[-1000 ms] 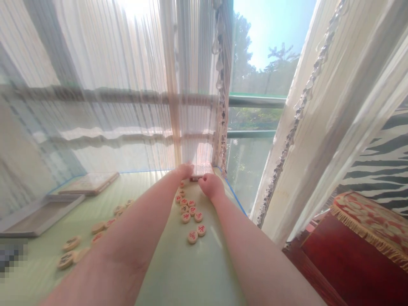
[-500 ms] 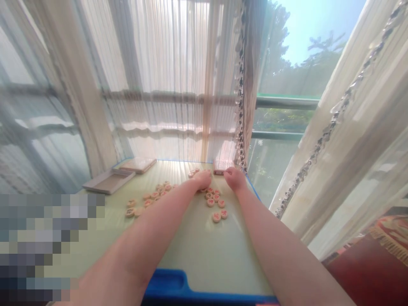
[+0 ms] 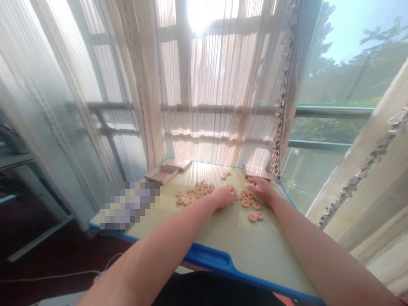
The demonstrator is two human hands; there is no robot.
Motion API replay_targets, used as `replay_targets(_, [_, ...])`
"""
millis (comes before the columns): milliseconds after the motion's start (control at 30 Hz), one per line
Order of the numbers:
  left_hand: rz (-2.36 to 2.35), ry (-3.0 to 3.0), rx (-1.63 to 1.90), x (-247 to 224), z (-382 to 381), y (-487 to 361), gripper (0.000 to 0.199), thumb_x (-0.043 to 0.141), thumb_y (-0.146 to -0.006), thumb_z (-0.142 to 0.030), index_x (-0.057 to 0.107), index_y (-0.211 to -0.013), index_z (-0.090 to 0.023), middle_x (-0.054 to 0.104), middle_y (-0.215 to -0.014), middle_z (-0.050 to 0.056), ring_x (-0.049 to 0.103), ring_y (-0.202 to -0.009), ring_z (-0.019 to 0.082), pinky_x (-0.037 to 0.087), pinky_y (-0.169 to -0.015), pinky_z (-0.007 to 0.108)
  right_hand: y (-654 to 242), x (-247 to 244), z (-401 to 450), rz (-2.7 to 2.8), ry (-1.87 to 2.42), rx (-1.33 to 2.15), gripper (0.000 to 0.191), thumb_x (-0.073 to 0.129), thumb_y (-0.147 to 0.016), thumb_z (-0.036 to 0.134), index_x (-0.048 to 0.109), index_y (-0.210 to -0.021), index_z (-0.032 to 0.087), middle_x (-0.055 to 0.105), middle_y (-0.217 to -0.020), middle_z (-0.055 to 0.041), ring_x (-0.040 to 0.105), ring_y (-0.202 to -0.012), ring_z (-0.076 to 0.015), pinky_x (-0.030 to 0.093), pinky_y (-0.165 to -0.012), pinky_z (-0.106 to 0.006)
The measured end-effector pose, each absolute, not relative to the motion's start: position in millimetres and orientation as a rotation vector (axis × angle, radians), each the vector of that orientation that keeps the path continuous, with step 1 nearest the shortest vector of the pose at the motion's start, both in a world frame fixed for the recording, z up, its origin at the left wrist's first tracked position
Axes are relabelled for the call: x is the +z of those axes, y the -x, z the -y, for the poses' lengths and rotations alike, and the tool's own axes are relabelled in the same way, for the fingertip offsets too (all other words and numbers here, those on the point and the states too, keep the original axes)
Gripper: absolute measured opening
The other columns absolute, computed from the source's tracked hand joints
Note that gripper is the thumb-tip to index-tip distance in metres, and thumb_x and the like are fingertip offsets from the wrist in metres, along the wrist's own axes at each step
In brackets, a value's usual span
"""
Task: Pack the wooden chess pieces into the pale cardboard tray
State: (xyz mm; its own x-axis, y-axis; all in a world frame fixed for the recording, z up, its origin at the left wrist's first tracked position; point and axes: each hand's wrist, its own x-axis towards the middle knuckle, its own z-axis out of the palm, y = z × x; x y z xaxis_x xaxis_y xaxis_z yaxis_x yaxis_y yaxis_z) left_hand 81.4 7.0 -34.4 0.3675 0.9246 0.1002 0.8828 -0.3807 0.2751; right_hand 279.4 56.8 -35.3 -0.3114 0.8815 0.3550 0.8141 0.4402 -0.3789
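Round wooden Chinese chess pieces [image 3: 199, 194] with red and dark characters lie in a loose pile on the pale tabletop, left of my hands. My left hand [image 3: 225, 196] rests palm down just right of this pile, its fingers loosely apart; a piece shows at its fingertips, and what lies under the palm is hidden. My right hand [image 3: 261, 188] hovers above a smaller group of pieces [image 3: 245, 203], its fingers spread and pointing left. Nothing shows in its grasp. Two red-marked pieces [image 3: 252, 217] sit nearer to me.
Beyond my right hand lies a flat wooden box [image 3: 256, 171]. A shallow open tray [image 3: 161, 174] and another flat wooden piece [image 3: 180, 164] stand at the back left. A few pieces [image 3: 226, 174] lie far back. The table has a blue rim [image 3: 255, 277]. Curtains [image 3: 204, 97] hang behind it.
The view has swung left, showing more of the table's left side. My left hand has come nearer to me, away from the far pieces. My right hand's fingers have spread from a closed shape.
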Motion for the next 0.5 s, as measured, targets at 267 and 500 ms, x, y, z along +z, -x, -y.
replay_targets(267, [-2.145,-2.285,0.561,-2.4,-8.4,-35.3,0.054,0.023,-0.094,-0.039,0.055,-0.125,-0.008,0.045,-0.14,0.018,0.032,-0.136,0.027,0.02,-0.113,0.045,-226.3,-24.7,-3.7,2.638,1.685,0.36,0.087,0.043,-0.075,0.072,0.032,-0.146,0.022,0.02,-0.155,-0.0133,0.016,-0.141,-0.034,0.015,-0.113,-0.048])
replay_targets(500, [-2.256,-1.875,0.125,-23.4,-14.4,-6.2,0.071,0.023,-0.089,-0.058,0.035,-0.142,-0.012,0.02,-0.152,0.021,0.014,-0.14,0.039,0.015,-0.109,0.058,-208.9,-28.2,5.0,2.679,1.459,0.326,0.076,0.041,-0.082,0.064,0.035,-0.145,0.023,0.023,-0.154,-0.0091,0.017,-0.142,-0.0284,0.014,-0.114,-0.043])
